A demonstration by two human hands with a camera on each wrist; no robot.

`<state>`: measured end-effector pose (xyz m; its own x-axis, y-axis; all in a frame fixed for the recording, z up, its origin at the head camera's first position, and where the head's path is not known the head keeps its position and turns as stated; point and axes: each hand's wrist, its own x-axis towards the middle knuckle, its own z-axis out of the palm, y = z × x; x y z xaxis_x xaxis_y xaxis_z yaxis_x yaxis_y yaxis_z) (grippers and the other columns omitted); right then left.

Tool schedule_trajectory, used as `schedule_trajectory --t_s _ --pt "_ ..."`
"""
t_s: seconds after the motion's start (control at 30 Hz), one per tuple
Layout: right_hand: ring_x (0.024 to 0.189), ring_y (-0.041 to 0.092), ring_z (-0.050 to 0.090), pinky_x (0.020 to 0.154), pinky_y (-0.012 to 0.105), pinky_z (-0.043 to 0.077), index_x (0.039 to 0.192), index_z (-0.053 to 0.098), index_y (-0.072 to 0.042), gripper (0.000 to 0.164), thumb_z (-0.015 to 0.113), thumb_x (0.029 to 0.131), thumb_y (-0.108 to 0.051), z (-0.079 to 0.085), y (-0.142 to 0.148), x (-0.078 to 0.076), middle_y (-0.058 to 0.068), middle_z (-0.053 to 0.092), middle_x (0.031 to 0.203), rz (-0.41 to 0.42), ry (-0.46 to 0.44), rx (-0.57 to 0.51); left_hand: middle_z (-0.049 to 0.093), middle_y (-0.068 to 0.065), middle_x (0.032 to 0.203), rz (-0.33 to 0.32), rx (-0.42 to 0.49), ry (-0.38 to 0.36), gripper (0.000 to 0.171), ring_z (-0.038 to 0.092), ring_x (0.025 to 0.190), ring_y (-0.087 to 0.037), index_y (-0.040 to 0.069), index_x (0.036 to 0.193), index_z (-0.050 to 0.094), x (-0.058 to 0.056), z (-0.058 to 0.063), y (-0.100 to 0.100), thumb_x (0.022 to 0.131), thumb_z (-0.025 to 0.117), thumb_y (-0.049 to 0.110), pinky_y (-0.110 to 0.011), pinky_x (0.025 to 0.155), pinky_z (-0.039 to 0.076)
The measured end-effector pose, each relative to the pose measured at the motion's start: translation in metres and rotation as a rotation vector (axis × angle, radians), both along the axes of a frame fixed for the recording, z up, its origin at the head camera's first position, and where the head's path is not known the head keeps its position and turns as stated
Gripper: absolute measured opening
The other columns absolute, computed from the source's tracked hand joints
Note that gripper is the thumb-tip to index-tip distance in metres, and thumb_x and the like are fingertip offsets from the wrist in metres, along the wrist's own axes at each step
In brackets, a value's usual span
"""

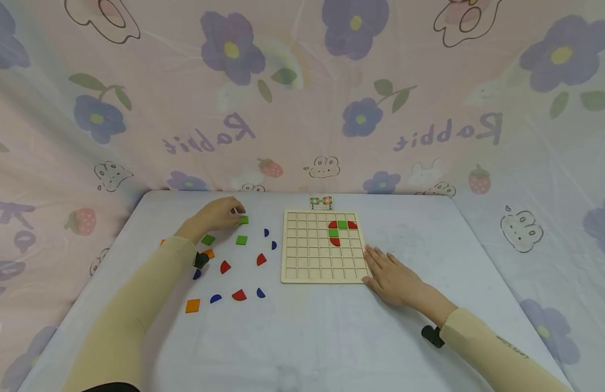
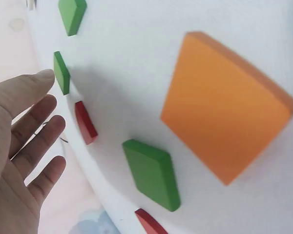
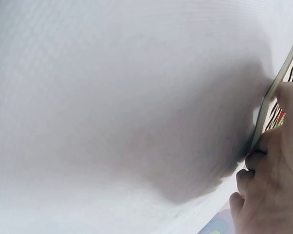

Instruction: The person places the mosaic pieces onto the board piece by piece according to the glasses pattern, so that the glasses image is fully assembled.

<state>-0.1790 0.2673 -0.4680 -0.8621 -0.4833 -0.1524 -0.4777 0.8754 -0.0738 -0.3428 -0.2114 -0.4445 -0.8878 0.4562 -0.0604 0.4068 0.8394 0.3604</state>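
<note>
Right fingers (image 1: 372,258) touch the gridded board (image 1: 302,252) holding red and green pieces (image 1: 343,224).

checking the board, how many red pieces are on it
3 on the board: one red piece left of the upper green square, another right of it, a third below the lower green square. None look hidden.

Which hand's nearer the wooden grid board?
Right. Right hand touches right edge of the wooden grid board; left hand is left of it, by a green square tile.
</note>
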Motion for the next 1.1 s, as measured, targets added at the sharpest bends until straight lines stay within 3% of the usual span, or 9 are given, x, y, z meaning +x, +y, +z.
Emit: schedule_trajectory --t_s 0.2,0.73,1.1 --pt "0.154 0.044 0.024 0.122 0.062 0.023 0.159 0.029 0.008 0.068 0.047 0.111 -0.036 -0.0007 0.0002 -0.0006 0.024 0.022 0.169 0.005 0.000 0.005 0.069 -0.011 0.122 0.016 -0.009 -0.050 0.029 0.063 0.114 -0.032 0.003 0.123 0.072 -0.0017 -0.0046 -0.0023 0.096 0.074 0.013 -0.051 0.104 0.050" --pt "0.154 0.045 0.024 0.122 0.062 0.023 0.159 0.029 0.008 0.068 0.047 0.111 -0.037 0.0012 -0.0004 0.0013 0.025 0.022 0.169 0.006 -0.008 0.001 0.068 -0.007 0.114 -0.003 -0.005 -0.042 0.023 0.063 0.108 -0.029 0.005 0.117 0.074 -0.0023 -0.0098 -0.0019 0.095 0.075 0.012 -0.048 0.100 0.051" --pt "0.154 0.044 0.024 0.122 0.062 0.023 0.158 0.029 0.009 0.068 0.047 0.111 -0.036 0.0026 0.0001 0.0023 0.025 0.022 0.168 0.004 -0.006 0.003 0.068 -0.011 0.122 0.029 0.021 -0.019 0.028 0.062 0.116 -0.032 0.006 0.123 0.072 0.0041 -0.0044 0.0054 0.098 0.071 0.016 -0.053 0.104 0.049"
